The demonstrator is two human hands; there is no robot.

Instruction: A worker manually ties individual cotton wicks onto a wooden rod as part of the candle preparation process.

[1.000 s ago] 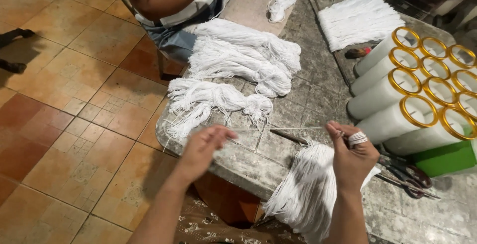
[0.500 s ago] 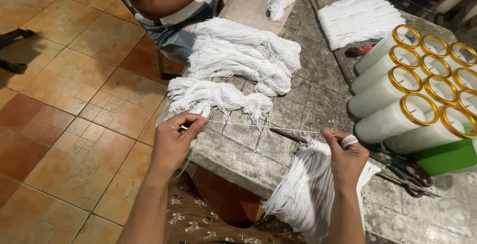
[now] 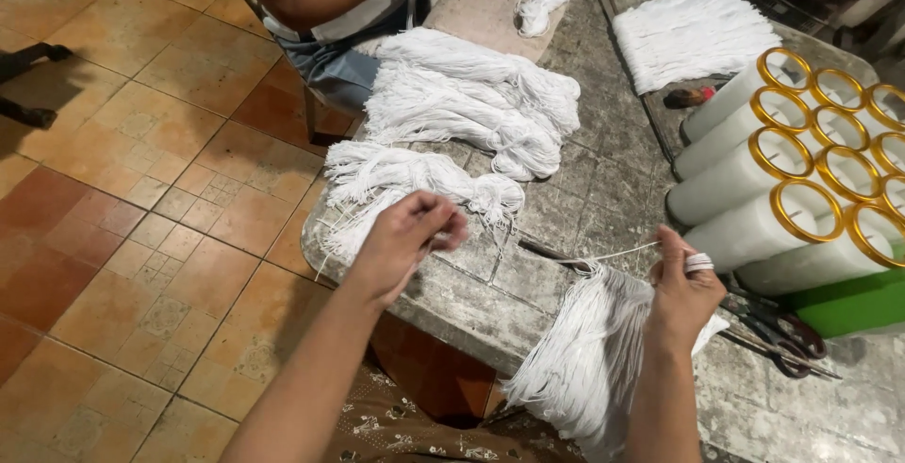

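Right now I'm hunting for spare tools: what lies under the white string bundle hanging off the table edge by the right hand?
A thin dark rod pokes out from under the string bundle, by the right hand. The table carries both. How far the rod runs underneath is covered.

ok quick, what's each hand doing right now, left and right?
Left hand: fingers pinched shut above the grey stone table; whether it holds string cannot be told.
Right hand: closed on a thin white string, with white string wound round a finger.

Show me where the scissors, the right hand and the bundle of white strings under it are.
scissors [image 3: 787,336], head view, handle loops.
right hand [image 3: 681,293], head view, back of hand.
bundle of white strings [image 3: 584,350], head view, middle of strands.
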